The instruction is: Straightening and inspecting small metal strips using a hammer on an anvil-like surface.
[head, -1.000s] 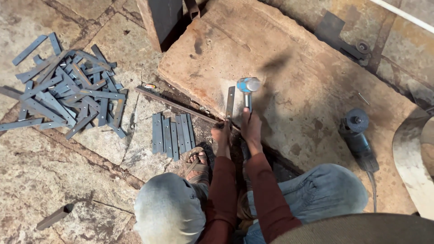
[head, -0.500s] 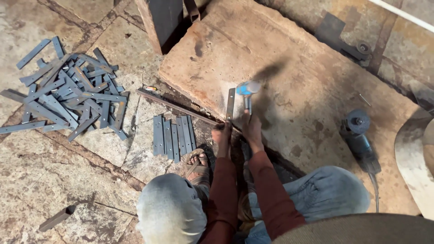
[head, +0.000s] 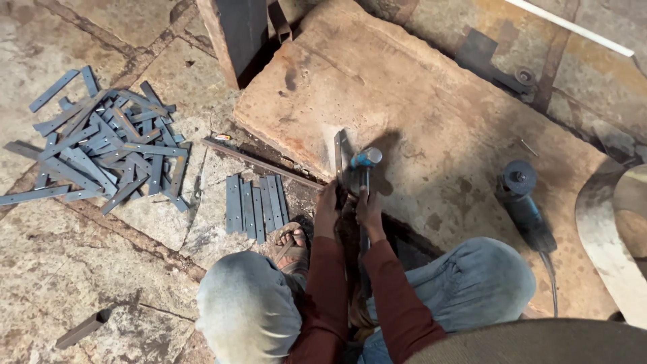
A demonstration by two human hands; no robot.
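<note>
Right hand (head: 368, 207): fingers closed round the handle of a hammer (head: 364, 166); the bright head rests on or just above the slab, beyond the knuckles. Compared with half a second before, the head sits lower and closer to the strip.

Left hand (head: 327, 210): closed on the near end of a flat metal strip (head: 340, 156), just left of the hammer grip. The strip lies lengthwise on the slab, pointing away from the person, with the hammer head just beside its right edge. Its position is unchanged from the earlier picture.

Stone slab (head: 431, 101): a broad, worn block under both tools. Its near-left edge runs just left of the left hand; open surface lies ahead and to the right of the grip.

A long thin rod (head: 263, 164) lies along the slab's edge, left of the left hand. A row of flat strips (head: 255, 205) lies on the floor, farther left and slightly nearer the person, beside a sandalled foot (head: 292, 244). A loose heap of strips (head: 108, 145) lies well off to the left.

Angle grinder (head: 525, 202): on the slab, well right of the right hand, cable trailing toward the person. A dark upright post (head: 236, 34) stands far ahead and left of the grip.
</note>
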